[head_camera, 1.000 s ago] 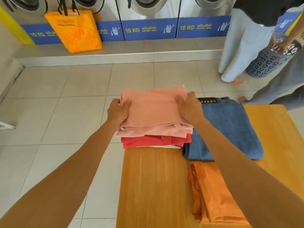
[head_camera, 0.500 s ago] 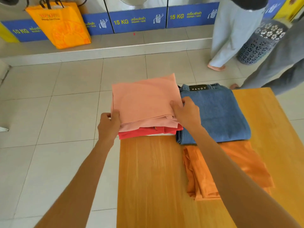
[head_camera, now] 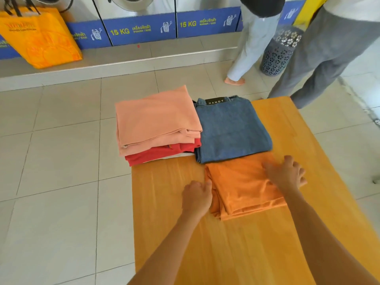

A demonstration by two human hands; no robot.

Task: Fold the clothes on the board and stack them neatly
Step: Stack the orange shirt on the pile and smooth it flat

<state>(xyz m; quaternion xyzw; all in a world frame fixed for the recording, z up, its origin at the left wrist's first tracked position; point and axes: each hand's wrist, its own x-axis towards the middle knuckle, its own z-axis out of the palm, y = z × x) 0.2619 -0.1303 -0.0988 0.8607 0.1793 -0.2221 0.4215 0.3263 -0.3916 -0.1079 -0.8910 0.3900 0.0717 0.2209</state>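
Observation:
A folded pink cloth [head_camera: 156, 116] tops a stack with a red cloth [head_camera: 160, 154] under it, at the far left corner of the wooden board [head_camera: 205, 243]. The stack overhangs the board's left edge. Folded blue jeans [head_camera: 230, 130] lie right beside it. In front of the jeans lies a folded orange cloth [head_camera: 242, 186]. My left hand [head_camera: 196, 197] curls its fingers onto the orange cloth's left edge. My right hand [head_camera: 285, 175] rests flat on the cloth's far right part, fingers spread.
Tiled floor surrounds the board. An orange bag [head_camera: 41, 38] stands on the ledge before the washers [head_camera: 141, 29]. Beyond the board's far right, a person in white trousers [head_camera: 253, 42] and one in grey trousers [head_camera: 329, 54] stand by a dark laundry basket [head_camera: 279, 52].
Both hands have let go of the pink cloth, which stays on the stack, and have come back toward me onto the orange cloth.

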